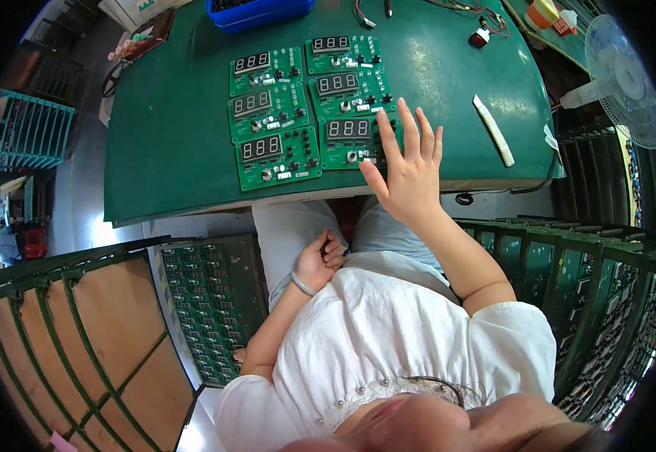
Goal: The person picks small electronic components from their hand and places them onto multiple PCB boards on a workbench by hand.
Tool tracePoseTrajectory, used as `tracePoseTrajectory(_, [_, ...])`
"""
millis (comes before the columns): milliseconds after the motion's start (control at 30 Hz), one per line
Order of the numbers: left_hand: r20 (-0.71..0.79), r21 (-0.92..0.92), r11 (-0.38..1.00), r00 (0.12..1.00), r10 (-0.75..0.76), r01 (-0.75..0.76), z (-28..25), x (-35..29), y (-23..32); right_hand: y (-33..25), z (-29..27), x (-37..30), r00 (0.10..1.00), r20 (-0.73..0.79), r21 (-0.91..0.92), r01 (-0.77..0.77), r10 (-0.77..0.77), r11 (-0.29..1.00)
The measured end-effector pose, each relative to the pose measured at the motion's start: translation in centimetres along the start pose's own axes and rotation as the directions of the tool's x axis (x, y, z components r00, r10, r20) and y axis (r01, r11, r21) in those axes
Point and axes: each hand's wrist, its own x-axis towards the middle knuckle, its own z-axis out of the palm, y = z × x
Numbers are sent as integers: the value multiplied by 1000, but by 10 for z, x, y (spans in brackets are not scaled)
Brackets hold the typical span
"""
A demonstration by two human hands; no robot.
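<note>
Several green circuit boards with three-digit displays lie in two columns on the green-topped table. Over the nearest board of the right column, my right hand is spread, its fingers apart and nothing held. The hand covers that board's right end, where black round parts show beside the fingers; whether it touches them I cannot tell. To the left is the nearest board of the left column, with similar black parts. My left hand rests at my lap with fingers curled around something dark, too hidden to name.
A blue bin of small black parts stands at the far edge. A pale strip lies on the right, near a white fan. Racks of boards flank my right side; a green-barred rack stands at left.
</note>
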Motion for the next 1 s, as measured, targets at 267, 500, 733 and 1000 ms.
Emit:
tracePoseTrajectory(267, [41,-36,999,999,14,-13,2,-3,-2,-6,-6,-8,995,83,-63,68,-62,996])
tracePoseTrajectory(500, [52,-153,957,965,257,-247,9,-17,6,-5,-6,-23,979,-84,215,200,-186,956])
tracePoseTrajectory(733, [359,-214,903,829,428,-373,75,-55,30,-38,3,-43,910,-93,680,355,-405,642])
tracePoseTrajectory(1000, [366,-186,887,808,462,-423,102,-75,17,-52,7,-38,865,-121,742,405,-488,535])
